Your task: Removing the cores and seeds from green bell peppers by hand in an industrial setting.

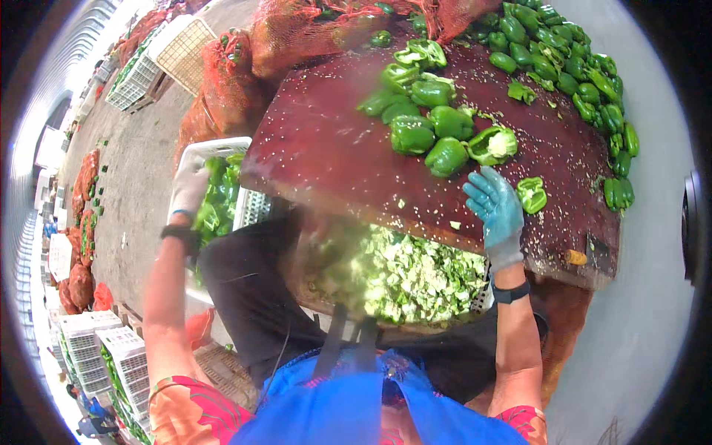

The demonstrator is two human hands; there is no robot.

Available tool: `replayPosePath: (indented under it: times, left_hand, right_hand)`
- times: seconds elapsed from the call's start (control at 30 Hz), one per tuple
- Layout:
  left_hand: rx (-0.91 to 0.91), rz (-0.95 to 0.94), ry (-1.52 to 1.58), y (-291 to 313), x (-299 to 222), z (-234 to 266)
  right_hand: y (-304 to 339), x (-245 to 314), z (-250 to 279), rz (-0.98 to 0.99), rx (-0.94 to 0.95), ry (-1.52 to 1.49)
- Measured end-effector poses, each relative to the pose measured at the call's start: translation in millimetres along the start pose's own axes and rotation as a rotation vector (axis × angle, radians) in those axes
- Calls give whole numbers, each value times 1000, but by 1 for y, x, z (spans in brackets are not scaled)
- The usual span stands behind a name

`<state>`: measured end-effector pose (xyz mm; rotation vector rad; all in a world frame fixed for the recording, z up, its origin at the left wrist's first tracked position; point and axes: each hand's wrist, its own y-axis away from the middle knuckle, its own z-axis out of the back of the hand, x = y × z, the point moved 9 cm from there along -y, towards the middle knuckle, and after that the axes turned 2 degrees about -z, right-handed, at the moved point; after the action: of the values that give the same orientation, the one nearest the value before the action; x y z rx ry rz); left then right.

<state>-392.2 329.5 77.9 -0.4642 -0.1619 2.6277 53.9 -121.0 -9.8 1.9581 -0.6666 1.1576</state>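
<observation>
Our right hand (blue glove, fingers spread, holding nothing) rests on the dark red surface; the nearest whole green pepper lies just ahead-left. Our left hand reaches empty into the white crate.

Table: left half bare, open for passage up to the left edge. A cluster of peppers blocks the middle; a second heap lines the far right edge. Between them runs a bare strip, littered only with seeds. Right hand sits at the near edge, just beside a pepper half. Red mesh sacks close off the far edge. Left hand is over the crate beside the left edge.
</observation>
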Motion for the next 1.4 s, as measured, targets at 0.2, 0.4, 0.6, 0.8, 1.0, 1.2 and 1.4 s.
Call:
replayPosePath:
  times: [0.2,0.4,0.6,0.8,1.0,1.2,1.4]
  left_hand:
    - [103,-623,191,-14,-270,-114]
    - [129,-694,94,-41,-356,-191]
    - [263,-351,511,-59,-318,-184]
    - [720,99,1358,5,-273,-187]
    - [592,-411,1032,78,-268,-177]
    - [576,-417,1007,125,-283,-163]
    - [659,-729,622,160,-318,-166]
  right_hand:
    - [-3,-8,-24,72,102,188]
    - [-8,-3,-39,54,95,227]
    - [-2,12,-42,106,120,208]
    - [8,2,-43,65,177,252]
    - [5,-5,-69,614,237,788]
    - [12,-10,-86,508,341,814]
    - [9,-63,-82,-187,400,262]
